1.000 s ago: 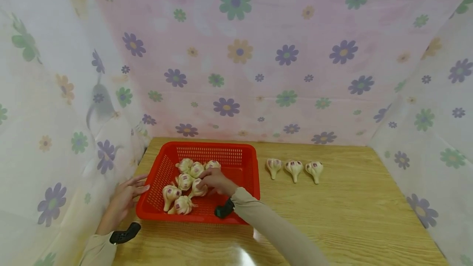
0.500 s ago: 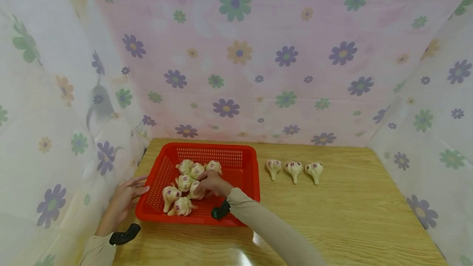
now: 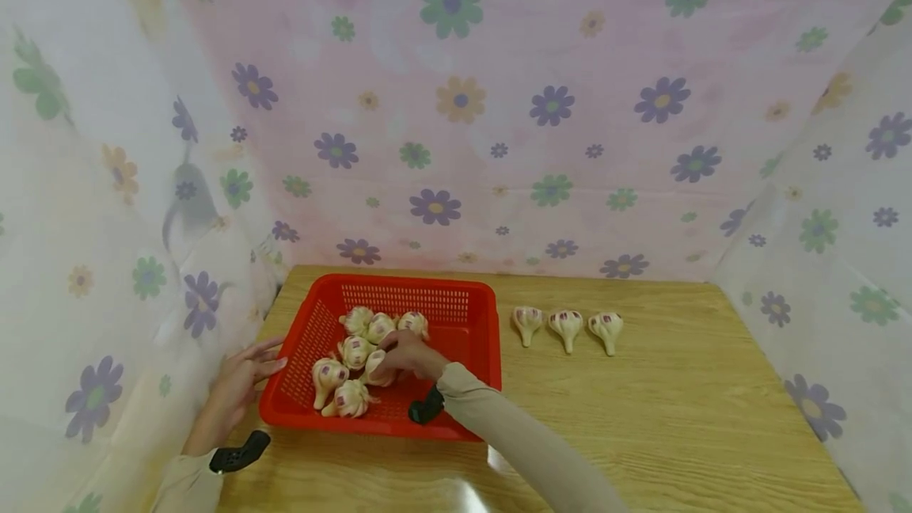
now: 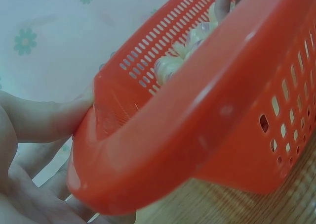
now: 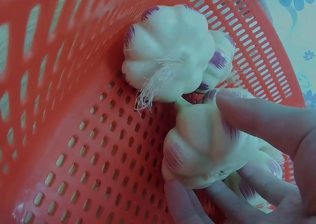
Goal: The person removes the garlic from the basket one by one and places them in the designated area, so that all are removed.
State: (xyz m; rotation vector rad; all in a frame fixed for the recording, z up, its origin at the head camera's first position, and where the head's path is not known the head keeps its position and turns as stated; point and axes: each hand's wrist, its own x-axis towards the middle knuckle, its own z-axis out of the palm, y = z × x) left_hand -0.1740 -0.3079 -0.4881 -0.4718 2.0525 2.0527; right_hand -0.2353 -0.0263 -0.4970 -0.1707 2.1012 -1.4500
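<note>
In the head view my right hand (image 3: 413, 355) reaches into the red plastic basket (image 3: 483, 291) and holds a garlic bulb (image 3: 378, 369) near its middle. The right wrist view shows the thumb on one side of this garlic bulb (image 5: 207, 145) and fingers on the other. Another garlic bulb (image 5: 168, 51), with stringy roots, lies beside it. My left hand (image 3: 231, 386) is at the basket's left edge. Its thumb (image 4: 54, 117) touches the rim (image 4: 138, 164) and the other fingers stretch out below, rather straight. Several more garlic bulbs (image 3: 330, 374) lie around the held one.
Three garlic bulbs (image 3: 566, 328) lie in a row on the wooden table (image 3: 663, 410), right of the basket. Flowered cloth (image 3: 499, 204) hangs behind the table and along both sides. Black wrist devices (image 3: 241, 454) sit on both wrists.
The right hand has shifted slightly left within the basket, and the garlic bulb under its fingers has turned a little. The left hand stays at the rim.
</note>
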